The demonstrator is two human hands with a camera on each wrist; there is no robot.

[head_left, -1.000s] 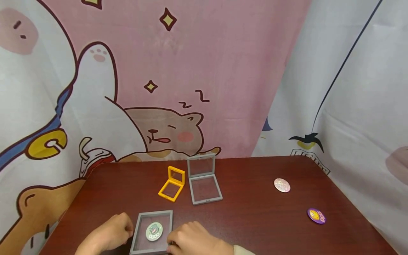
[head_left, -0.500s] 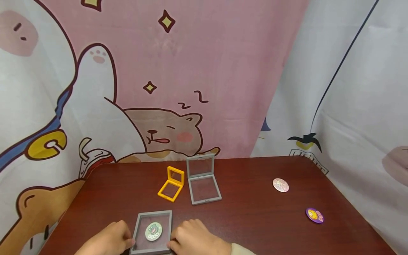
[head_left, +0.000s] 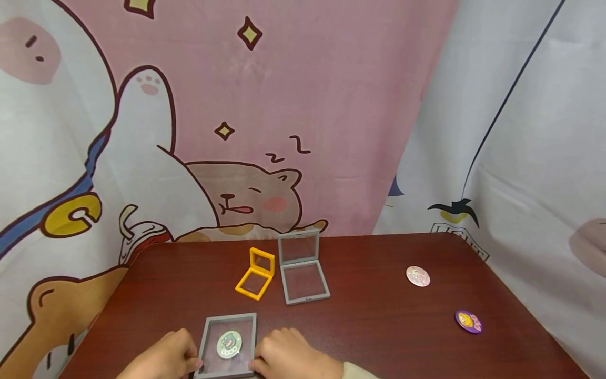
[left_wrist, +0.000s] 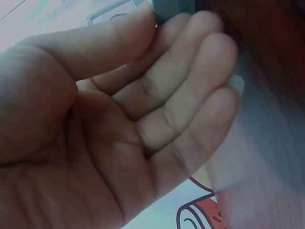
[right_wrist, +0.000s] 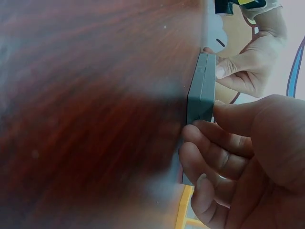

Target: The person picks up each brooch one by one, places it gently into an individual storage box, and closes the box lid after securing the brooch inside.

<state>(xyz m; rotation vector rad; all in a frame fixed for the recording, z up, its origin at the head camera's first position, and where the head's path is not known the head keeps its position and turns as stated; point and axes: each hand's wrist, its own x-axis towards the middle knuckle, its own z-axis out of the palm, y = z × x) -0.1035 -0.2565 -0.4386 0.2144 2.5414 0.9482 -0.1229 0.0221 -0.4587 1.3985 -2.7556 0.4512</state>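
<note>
A closed grey square display case [head_left: 254, 337] with clear panes lies near the front of the table. Inside it shows a round pale-green badge [head_left: 229, 345] with a cartoon animal. My left hand [head_left: 165, 355] pinches the case's near left side, thumb over the frame; in the left wrist view that hand [left_wrist: 143, 109] has thumb and index finger at a grey corner. On the opposite side my right hand [head_left: 295, 355] grips the frame. From the right wrist, the case [right_wrist: 201, 88] appears edge-on with a thin seam, my right thumb on its top face and fingers against its side.
Behind stand an open small yellow display case [head_left: 255, 273] and an open larger grey display case [head_left: 305, 281]. To the right lie a pink round badge [head_left: 418, 276] and a purple badge [head_left: 468, 321]. A printed curtain [head_left: 350, 116] hangs behind the brown table [head_left: 369, 316].
My left hand has come in from just beside the case to pinch its near left side. The right hand has shifted slightly along the right side. The case stays in place.
</note>
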